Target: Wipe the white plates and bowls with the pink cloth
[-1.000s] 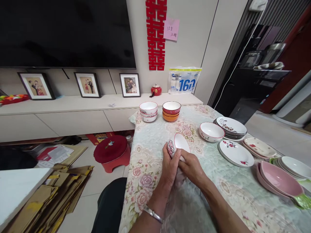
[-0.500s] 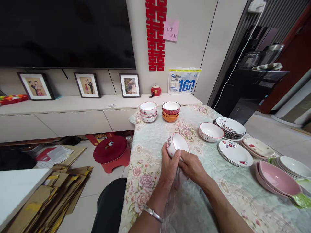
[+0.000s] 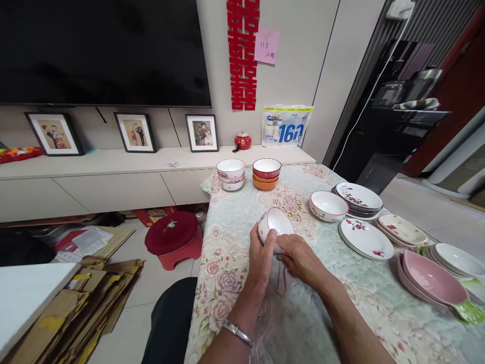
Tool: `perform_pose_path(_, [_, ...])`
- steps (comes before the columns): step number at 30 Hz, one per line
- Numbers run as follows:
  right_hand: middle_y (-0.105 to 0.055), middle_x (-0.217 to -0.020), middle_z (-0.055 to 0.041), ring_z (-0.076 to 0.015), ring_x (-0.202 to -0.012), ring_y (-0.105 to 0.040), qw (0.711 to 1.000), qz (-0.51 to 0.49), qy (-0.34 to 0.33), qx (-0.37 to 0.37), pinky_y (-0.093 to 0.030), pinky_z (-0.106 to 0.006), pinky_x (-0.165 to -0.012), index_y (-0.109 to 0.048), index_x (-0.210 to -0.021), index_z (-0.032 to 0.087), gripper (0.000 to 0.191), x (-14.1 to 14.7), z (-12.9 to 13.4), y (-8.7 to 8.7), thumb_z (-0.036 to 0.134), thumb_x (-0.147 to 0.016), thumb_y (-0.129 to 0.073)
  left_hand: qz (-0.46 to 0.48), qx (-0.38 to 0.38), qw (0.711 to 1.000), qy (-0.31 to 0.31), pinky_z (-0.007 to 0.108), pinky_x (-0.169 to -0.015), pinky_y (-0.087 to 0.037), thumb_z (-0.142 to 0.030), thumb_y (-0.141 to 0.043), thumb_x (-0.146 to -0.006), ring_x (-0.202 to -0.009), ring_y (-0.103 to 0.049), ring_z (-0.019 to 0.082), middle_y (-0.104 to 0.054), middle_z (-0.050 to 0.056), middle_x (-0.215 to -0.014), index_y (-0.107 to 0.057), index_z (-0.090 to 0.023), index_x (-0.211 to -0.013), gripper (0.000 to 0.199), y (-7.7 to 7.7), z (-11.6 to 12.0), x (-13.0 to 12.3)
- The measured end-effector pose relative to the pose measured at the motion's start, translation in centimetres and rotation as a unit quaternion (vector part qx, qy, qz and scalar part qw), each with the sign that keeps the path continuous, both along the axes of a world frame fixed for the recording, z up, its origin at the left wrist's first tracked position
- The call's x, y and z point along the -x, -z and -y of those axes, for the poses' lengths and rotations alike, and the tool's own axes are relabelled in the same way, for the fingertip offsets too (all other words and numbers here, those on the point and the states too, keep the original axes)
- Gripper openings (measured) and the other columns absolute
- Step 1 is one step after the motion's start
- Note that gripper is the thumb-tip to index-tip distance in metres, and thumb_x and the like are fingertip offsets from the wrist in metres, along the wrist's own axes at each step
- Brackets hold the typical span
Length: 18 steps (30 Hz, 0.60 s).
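Note:
A white bowl (image 3: 281, 221) with a red rim and a printed pattern on its outside is tilted over the table, its mouth facing up and right. My left hand (image 3: 261, 250) grips it from the left, thumb on the near rim. My right hand (image 3: 299, 255) is closed at the bowl's near right edge, fingers bent against the rim. From beneath that hand hangs a pinkish-grey cloth (image 3: 283, 280), bunched and partly hidden by the fingers. Farther right, another red-rimmed white bowl (image 3: 329, 206) stands upright.
At the table's far end stand stacked white bowls (image 3: 231, 175) beside red and orange bowls (image 3: 266, 175). Along the right lie dark-edged plates (image 3: 359, 198), floral plates (image 3: 367, 240), rectangular dishes (image 3: 402, 230) and pink leaf-handled dishes (image 3: 434, 278). A red stool (image 3: 174, 237) stands left of the floral-clothed table.
The bowl has turned slightly in my hands, and its printed pattern shows less. My left thumb sits higher over the rim. My right hand has shifted a little, with more cloth showing below it.

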State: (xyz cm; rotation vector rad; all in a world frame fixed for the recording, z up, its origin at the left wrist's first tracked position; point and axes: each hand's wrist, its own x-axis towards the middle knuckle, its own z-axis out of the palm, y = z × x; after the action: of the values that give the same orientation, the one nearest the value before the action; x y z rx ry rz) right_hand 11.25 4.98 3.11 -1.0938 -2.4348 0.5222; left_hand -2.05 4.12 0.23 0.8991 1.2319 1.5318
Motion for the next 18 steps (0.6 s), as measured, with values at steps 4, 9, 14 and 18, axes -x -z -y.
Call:
perform_pose_path(4, [-0.066, -0.09, -0.0027, -0.0184, -0.083, -0.058, 0.995, -0.063, 0.069, 0.032, -0.042, -0.028, -0.074, -0.06, -0.088, 0.021, 0.012, 1.0, 0.4, 0.3, 0.016, -0.084, -0.049, -0.022, 0.005, 1.0, 0.011, 0.036, -0.107, -0.035, -0.048, -0.065, -0.078, -0.131, -0.044, 0.027, -0.045, 0.018, -0.143, -0.032, -0.014, -0.141, 0.079, -0.4, 0.4, -0.5])
perform_pose_path(9, [-0.065, -0.089, -0.0005, -0.0167, -0.08, -0.058, 0.979, -0.166, 0.076, 0.095, -0.044, -0.026, -0.073, -0.058, -0.089, 0.021, 0.01, 2.1, 1.0, -0.2, 0.017, -0.083, -0.051, -0.017, 0.034, 0.999, 0.008, 0.037, -0.108, -0.033, -0.051, -0.059, -0.082, -0.131, -0.043, 0.028, -0.044, 0.017, -0.143, -0.032, -0.016, -0.143, 0.075, -1.1, 0.8, -0.3])
perform_pose_path(14, [-0.064, -0.102, -0.003, -0.0182, -0.094, -0.056, 0.996, -0.077, -0.039, 0.037, -0.042, -0.029, -0.084, -0.059, -0.099, 0.022, 0.025, 1.3, 0.7, -0.7, 0.008, -0.079, -0.052, 0.017, 0.028, 0.999, -0.017, 0.04, -0.106, -0.035, -0.052, -0.058, -0.081, -0.126, -0.049, 0.029, -0.057, 0.014, -0.132, -0.048, -0.018, -0.131, 0.062, -0.6, 0.1, 0.7])
perform_pose_path(18, [-0.066, -0.091, -0.0025, -0.0181, -0.088, -0.057, 1.0, -0.001, -0.006, -0.021, -0.04, -0.03, -0.082, -0.061, -0.093, 0.021, 0.027, 0.8, 0.3, -0.2, 0.003, -0.079, -0.047, 0.016, 0.021, 0.999, -0.022, 0.042, -0.106, -0.036, -0.049, -0.061, -0.08, -0.125, -0.05, 0.03, -0.061, 0.014, -0.125, -0.045, -0.017, -0.133, 0.064, -0.5, 0.1, 0.3])
